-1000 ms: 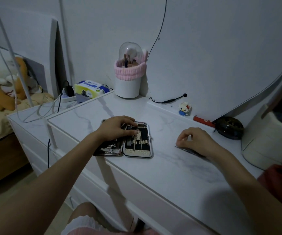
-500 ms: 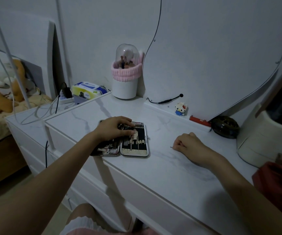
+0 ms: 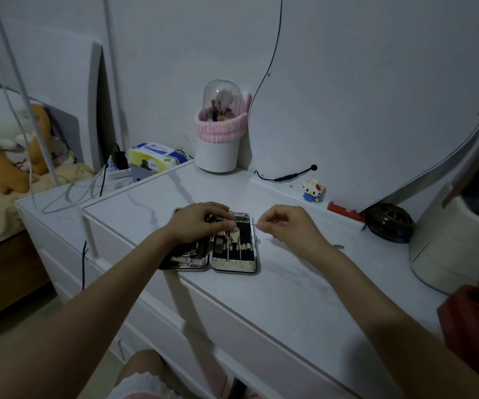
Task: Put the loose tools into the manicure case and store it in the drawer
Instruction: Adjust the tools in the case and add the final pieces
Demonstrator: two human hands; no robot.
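- our left hand (image 3: pixel 201 223) lies flat on the open case (image 3: pixel 221 246), pinning it to the table (image 3: pixel 290 283).
- our right hand (image 3: pixel 287 226) pinches a thin tool (image 3: pixel 254 224) at the case's edge, ready to slot in.

left hand (image 3: pixel 201 223) is covering the upper part of the open manicure case (image 3: pixel 234 254), hiding the tools under the palm. right hand (image 3: pixel 286 226) is pinching a thin tool (image 3: pixel 254 224); only its tip is showing, type too small to tell. red object (image 3: pixel 474 318) is being cut off by the right edge. stuffed toy (image 3: pixel 5 148) at left is blurring. drawer fronts (image 3: pixel 232 321) are falling partly behind the forearms.
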